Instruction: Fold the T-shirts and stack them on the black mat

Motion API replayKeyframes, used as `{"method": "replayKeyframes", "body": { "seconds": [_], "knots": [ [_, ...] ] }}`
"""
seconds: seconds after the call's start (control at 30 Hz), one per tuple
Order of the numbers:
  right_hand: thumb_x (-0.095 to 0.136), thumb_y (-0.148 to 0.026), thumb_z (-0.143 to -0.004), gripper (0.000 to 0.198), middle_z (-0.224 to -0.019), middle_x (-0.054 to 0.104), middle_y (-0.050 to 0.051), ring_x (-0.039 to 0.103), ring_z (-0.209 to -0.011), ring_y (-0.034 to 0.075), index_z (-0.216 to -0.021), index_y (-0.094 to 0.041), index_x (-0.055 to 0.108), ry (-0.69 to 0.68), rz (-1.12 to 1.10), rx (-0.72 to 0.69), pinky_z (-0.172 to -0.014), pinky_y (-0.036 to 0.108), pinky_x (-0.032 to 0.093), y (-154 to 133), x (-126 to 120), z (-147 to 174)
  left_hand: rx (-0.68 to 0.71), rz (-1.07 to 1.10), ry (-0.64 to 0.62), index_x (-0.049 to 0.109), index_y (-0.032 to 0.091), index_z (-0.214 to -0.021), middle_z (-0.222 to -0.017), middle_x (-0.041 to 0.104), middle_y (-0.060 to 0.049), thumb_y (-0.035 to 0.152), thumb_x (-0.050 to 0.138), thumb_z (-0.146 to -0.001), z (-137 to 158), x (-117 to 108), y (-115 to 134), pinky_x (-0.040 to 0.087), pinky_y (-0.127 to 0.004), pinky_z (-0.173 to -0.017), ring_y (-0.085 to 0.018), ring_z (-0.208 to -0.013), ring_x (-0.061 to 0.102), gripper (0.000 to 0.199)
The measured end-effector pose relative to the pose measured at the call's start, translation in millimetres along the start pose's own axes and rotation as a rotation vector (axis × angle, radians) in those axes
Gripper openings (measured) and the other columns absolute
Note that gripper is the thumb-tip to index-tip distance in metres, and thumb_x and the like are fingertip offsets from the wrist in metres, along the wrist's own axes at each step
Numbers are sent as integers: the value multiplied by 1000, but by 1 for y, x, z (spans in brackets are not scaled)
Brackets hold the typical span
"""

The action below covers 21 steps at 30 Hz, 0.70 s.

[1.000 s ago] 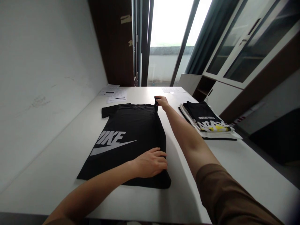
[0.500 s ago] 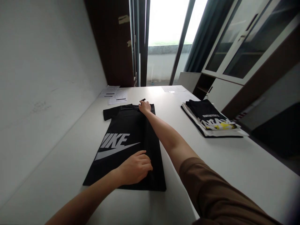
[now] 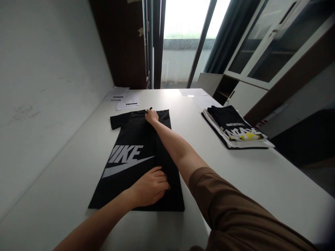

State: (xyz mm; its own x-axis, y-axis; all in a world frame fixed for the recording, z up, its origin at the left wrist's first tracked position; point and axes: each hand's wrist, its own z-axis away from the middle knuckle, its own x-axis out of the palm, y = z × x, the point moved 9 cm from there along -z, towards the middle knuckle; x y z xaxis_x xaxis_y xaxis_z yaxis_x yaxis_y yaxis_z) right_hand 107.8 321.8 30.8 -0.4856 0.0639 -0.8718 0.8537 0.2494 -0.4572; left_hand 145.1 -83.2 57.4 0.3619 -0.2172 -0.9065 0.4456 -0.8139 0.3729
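Here, the right hand [image 3: 151,116] pinches the black shirt [image 3: 136,133] near its collar; the left hand [image 3: 150,187] touches it hemward, whether gripping I can't tell.

Person's two hands working a black T-shirt [image 3: 137,132] on a white table [image 3: 235,184].
I'm seeing the right hand [image 3: 151,116] pinching cloth up by the collar, a small black bit poking past the fingertips; left hand [image 3: 151,186] is lying lower down on the shirt, fingers curled, can't tell if gripping. One short sleeve [image 3: 119,121] is sticking out left; grey NIKE print [image 3: 125,154] is facing up. Folded clothes stack [image 3: 230,120] is sitting well to the right, black piece on top. Papers [image 3: 127,103] are lying far left, light coming through the window [image 3: 180,62] beyond.
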Motion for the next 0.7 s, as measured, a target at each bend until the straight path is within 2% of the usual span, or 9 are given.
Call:
{"method": "replayKeyframes", "body": {
  "seconds": [0.17, 0.3, 0.43, 0.57, 0.63, 0.7],
  "knots": [
    [45, -38, -103, 43, -139, 61, 11, 55, -127, 30, -143, -24, 55, -6, -32, -1, -103, 42, 46, -8, 7, 3, -22, 1, 26, 68, 22, -103, -100, 69, -3, 16, 56, -92, 2, -6, -4, 30, -43, -121, -18, -104, 62, 17],
    [41, -38, -105, 48, -147, 55, 11, 53, -131, 32, -150, -22, 48, 13, -44, -11, -107, 44, 44, -11, 6, 3, 9, -2, 17, 68, 20, -101, -88, 66, -3, 13, 54, -91, 2, -8, 0, 42, -39, -109, -18, -89, 61, 19],
    [40, -40, -104, 51, -149, 54, 10, 57, -127, 32, -152, -22, 45, 86, -63, -28, -106, 44, 47, -19, 3, 6, 16, 2, 6, 68, 20, -102, -90, 66, -5, 12, 54, -88, 2, -3, 1, 48, -37, -97, -21, -90, 61, 21],
    [37, -39, -105, 54, -155, 48, 9, 55, -131, 30, -157, -22, 39, 160, -77, -70, -108, 43, 47, -29, 3, 11, 14, 14, -4, 69, 20, -104, -96, 68, -6, 13, 57, -87, 4, 6, -2, 46, -39, -100, -22, -95, 61, 22],
    [41, -41, -104, 56, -160, 43, 7, 49, -138, 29, -157, -23, 39, 129, -71, -104, -111, 42, 45, -33, 9, 10, 8, 18, -4, 70, 21, -106, -98, 69, -5, 15, 60, -88, 4, 8, -4, 43, -40, -104, -22, -99, 61, 22],
    [50, -45, -101, 58, -161, 40, 6, 45, -141, 28, -156, -25, 42, 15, -57, -159, -114, 41, 43, -37, 22, 9, -1, 24, -11, 70, 21, -107, -100, 69, -5, 18, 63, -88, 5, 9, -6, 42, -40, -104, -22, -100, 62, 20]
  ]
}}
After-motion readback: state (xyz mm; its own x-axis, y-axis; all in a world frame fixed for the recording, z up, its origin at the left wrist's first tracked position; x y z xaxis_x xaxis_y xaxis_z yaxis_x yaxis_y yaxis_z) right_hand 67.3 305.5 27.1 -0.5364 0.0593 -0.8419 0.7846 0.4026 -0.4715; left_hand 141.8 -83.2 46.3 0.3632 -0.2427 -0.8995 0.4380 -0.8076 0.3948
